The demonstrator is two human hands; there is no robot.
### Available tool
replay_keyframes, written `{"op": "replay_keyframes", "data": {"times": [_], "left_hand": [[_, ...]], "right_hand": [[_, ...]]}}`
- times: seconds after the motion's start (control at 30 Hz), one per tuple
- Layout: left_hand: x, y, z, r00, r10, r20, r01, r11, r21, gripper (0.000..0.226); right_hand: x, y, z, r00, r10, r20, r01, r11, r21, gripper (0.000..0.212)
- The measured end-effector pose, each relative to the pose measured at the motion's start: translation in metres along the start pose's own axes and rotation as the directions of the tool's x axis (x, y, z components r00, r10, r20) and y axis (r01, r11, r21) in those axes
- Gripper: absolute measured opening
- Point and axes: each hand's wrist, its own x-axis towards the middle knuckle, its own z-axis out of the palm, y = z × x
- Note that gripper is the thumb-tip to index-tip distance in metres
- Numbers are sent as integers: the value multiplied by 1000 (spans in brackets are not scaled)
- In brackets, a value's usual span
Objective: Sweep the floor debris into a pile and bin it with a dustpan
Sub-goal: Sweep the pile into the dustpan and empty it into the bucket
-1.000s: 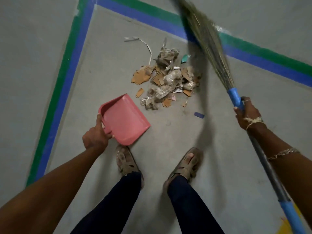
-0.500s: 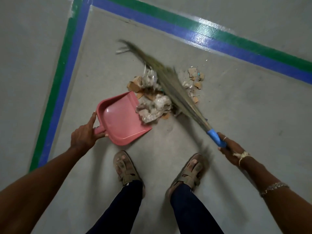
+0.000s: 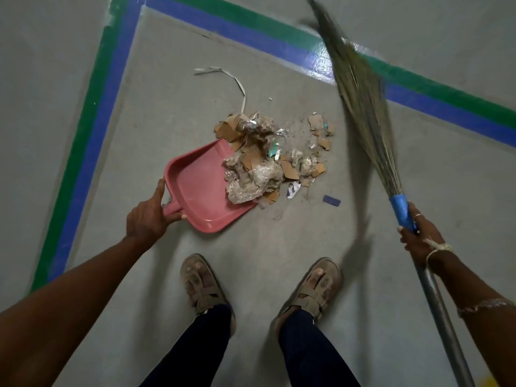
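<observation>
A pink dustpan (image 3: 199, 191) lies flat on the grey floor, and my left hand (image 3: 148, 217) grips its short handle. A pile of cardboard scraps and crumpled plastic (image 3: 265, 160) sits at the pan's open lip, and part of it rests on the pan. My right hand (image 3: 417, 237) grips the grass broom (image 3: 360, 90) at its blue collar. The bristles are lifted, blurred, and stand to the right of the pile, apart from it.
A white paper strip (image 3: 237, 85) curls on the floor beyond the pile, and a small blue chip (image 3: 331, 200) lies to its right. Green and blue tape lines (image 3: 92, 113) frame the area. My two sandalled feet (image 3: 203, 283) stand just behind the pan.
The broom swept the pile leftward onto the dustpan's lip, then swung back up to the right. The dustpan stayed in place under my left hand.
</observation>
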Motion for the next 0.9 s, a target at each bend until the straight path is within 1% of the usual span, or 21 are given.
{"op": "replay_keyframes", "data": {"times": [0.1, 0.2, 0.27, 0.33, 0.43, 0.57, 0.73, 0.83, 0.9], "left_hand": [[7, -6, 4, 1000, 11, 11, -11, 1000, -8, 120], [12, -8, 8, 999, 20, 39, -19, 999, -28, 119], [13, -5, 11, 998, 24, 51, -22, 999, -46, 119], [15, 0, 13, 998, 23, 54, -19, 998, -65, 119], [18, 5, 14, 999, 36, 31, -33, 995, -99, 121], [18, 8, 12, 997, 42, 60, -32, 986, -163, 120], [7, 11, 14, 998, 5, 65, 10, 971, -238, 123], [-5, 19, 16, 997, -37, 63, 53, 963, -263, 120], [-14, 23, 16, 998, -49, 49, 60, 963, -262, 119]], "right_hand": [[2, -8, 18, 993, 0, 117, 0, 1000, 0, 73], [-5, -13, 53, 974, -62, 216, 76, 996, -55, 76], [-13, -21, 77, 957, -107, 271, 120, 992, -32, 77], [-20, -31, 100, 930, -157, 332, 166, 986, 2, 79], [-27, -44, 124, 885, -187, 425, 198, 980, 20, 79], [-38, -48, 137, 820, -216, 531, 277, 960, -37, 76], [-50, -52, 130, 802, -219, 556, 328, 939, -103, 78], [-55, -50, 121, 813, -183, 552, 314, 937, -152, 80], [-60, -52, 111, 821, -160, 548, 286, 946, -152, 80]]}}
